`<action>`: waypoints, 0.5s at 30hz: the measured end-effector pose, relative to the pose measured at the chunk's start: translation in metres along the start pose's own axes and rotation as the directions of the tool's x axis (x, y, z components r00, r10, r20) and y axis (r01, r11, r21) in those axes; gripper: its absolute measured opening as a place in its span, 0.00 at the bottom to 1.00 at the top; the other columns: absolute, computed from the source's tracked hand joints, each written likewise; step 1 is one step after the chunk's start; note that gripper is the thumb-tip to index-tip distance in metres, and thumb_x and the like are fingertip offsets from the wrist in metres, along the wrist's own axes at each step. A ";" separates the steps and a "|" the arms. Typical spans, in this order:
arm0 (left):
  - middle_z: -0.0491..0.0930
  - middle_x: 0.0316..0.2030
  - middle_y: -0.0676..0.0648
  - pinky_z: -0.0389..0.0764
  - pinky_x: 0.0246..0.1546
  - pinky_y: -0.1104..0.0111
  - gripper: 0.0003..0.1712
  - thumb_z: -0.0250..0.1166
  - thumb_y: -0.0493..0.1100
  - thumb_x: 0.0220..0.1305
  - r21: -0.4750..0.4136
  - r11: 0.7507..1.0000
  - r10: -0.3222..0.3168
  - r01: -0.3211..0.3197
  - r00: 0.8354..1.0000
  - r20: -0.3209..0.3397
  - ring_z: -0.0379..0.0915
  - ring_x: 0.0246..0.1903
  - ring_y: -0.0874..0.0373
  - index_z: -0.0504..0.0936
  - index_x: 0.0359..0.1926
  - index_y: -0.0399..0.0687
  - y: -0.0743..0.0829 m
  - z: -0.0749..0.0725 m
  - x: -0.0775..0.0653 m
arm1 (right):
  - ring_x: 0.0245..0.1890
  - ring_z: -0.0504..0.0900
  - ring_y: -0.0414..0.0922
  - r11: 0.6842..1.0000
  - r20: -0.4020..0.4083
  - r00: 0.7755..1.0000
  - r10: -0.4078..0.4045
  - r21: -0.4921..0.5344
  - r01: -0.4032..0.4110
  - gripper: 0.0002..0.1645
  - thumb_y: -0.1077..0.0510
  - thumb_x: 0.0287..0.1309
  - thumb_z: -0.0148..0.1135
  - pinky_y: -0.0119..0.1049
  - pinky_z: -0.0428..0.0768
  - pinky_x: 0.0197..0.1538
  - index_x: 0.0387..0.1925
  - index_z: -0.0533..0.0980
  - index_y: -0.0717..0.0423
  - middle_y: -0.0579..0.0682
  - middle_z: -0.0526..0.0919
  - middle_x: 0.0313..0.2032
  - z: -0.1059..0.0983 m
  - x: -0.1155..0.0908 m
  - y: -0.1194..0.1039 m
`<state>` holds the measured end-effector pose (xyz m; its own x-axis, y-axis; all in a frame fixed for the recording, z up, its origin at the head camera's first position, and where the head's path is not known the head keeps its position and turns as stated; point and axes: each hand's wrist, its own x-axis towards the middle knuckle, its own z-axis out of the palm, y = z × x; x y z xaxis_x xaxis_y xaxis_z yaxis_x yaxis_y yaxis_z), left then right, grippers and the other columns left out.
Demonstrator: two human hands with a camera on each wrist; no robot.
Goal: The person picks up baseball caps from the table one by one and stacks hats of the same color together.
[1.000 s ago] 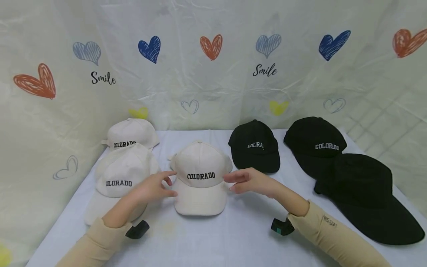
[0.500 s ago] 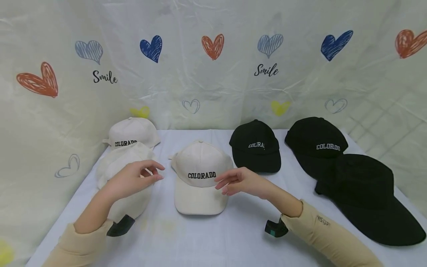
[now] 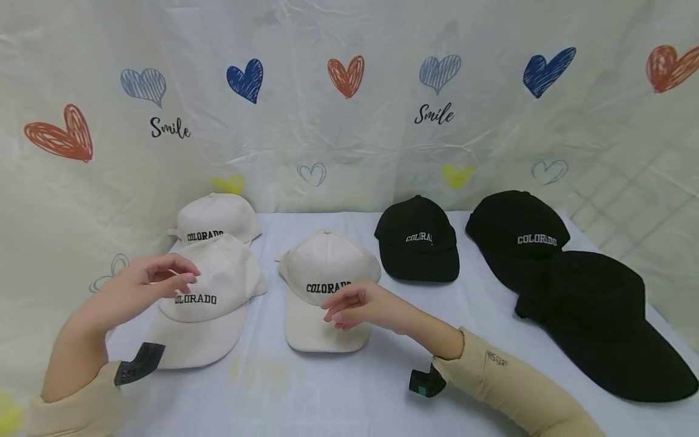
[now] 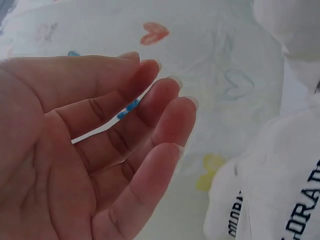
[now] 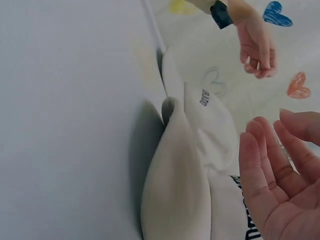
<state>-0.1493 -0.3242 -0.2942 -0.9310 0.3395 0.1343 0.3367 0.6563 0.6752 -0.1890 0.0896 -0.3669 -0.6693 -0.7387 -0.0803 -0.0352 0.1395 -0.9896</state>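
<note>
The fingers [image 4: 160, 102] of the left hand [image 3: 139, 285] bend loosely with narrow gaps, gripping nothing, above the left edge of the counter [image 3: 295, 394]. Along that edge, a front white cap [image 3: 221, 276] overlaps a rear white cap [image 3: 218, 213] near the back-left corner. A middle white cap [image 3: 327, 261] sits between the side edges, brim toward the front, presumably so its lettering faces the person. Over it, the right hand [image 3: 366, 304] holds nothing, its fingers relaxed; contact is unclear. Near the back edge rests a lone black cap [image 3: 417, 246]; by the back-right corner, a rear black cap [image 3: 516, 221] lies partly behind a front black cap [image 3: 597, 303] along the right edge. Colour seems to explain the grouping.
</note>
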 end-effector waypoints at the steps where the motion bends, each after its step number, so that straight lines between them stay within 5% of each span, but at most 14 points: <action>1: 0.83 0.39 0.47 0.81 0.38 0.71 0.08 0.60 0.37 0.76 -0.017 1.000 -0.012 0.012 1.000 -0.006 0.81 0.38 0.59 0.81 0.49 0.38 -0.006 -0.005 -0.003 | 0.40 0.86 0.46 1.000 0.007 1.000 -0.001 0.007 0.001 0.21 0.65 0.65 0.66 0.41 0.84 0.50 0.57 0.77 0.73 0.54 0.88 0.44 0.003 0.002 0.001; 7: 0.82 0.41 0.55 0.81 0.38 0.73 0.09 0.55 0.35 0.78 -0.137 0.985 -0.107 0.102 0.994 -0.032 0.79 0.37 0.61 0.81 0.49 0.46 -0.045 -0.028 -0.023 | 0.36 0.86 0.42 0.996 0.014 1.000 0.002 0.093 -0.003 0.21 0.67 0.65 0.65 0.39 0.85 0.47 0.56 0.76 0.75 0.53 0.89 0.40 0.021 0.018 0.008; 15: 0.83 0.42 0.57 0.81 0.40 0.76 0.17 0.49 0.37 0.81 -0.376 0.906 -0.218 0.197 0.976 -0.014 0.80 0.40 0.64 0.84 0.49 0.59 -0.092 -0.038 -0.040 | 0.41 0.86 0.43 0.948 0.014 0.997 0.082 0.309 -0.082 0.23 0.67 0.68 0.60 0.42 0.83 0.54 0.63 0.74 0.70 0.53 0.87 0.43 0.046 0.039 0.010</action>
<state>-0.1481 -0.4243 -0.3344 -0.9839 0.1785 -0.0060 0.0685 0.4080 0.9104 -0.1809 0.0317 -0.3854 -0.6592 -0.7342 -0.1628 0.2509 -0.0107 -0.9679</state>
